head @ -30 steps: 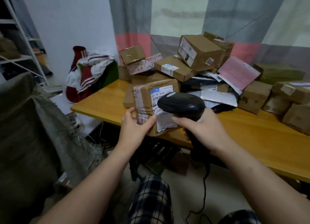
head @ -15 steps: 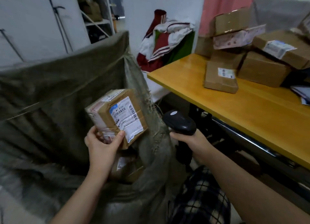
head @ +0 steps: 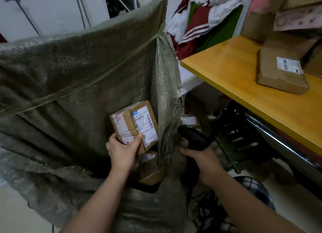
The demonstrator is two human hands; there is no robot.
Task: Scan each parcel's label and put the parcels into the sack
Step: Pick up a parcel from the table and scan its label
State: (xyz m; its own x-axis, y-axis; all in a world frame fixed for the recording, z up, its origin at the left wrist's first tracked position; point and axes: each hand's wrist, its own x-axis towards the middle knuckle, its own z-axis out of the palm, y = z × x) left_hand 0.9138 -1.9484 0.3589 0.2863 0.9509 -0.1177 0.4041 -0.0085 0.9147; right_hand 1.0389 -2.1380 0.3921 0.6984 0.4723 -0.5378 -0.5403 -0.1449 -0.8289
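Note:
My left hand (head: 123, 150) grips a small brown cardboard parcel (head: 134, 124) with a white barcode label, holding it inside the open mouth of the big grey-green woven sack (head: 73, 72). Below it another brown parcel (head: 149, 170) lies in the sack. My right hand (head: 200, 159) grips the handle of a black barcode scanner (head: 193, 136), just right of the sack's frayed edge, with its head pointing up and left.
A yellow wooden table (head: 244, 79) stands to the right with a flat brown parcel (head: 282, 74) and stacked boxes (head: 296, 9) on it. Red, white and green cloth (head: 205, 20) lies behind the table. A dark metal frame sits under the tabletop.
My left hand has carried the parcel from the table's edge leftward and down into the sack's mouth. My right hand has lowered the scanner away from the label.

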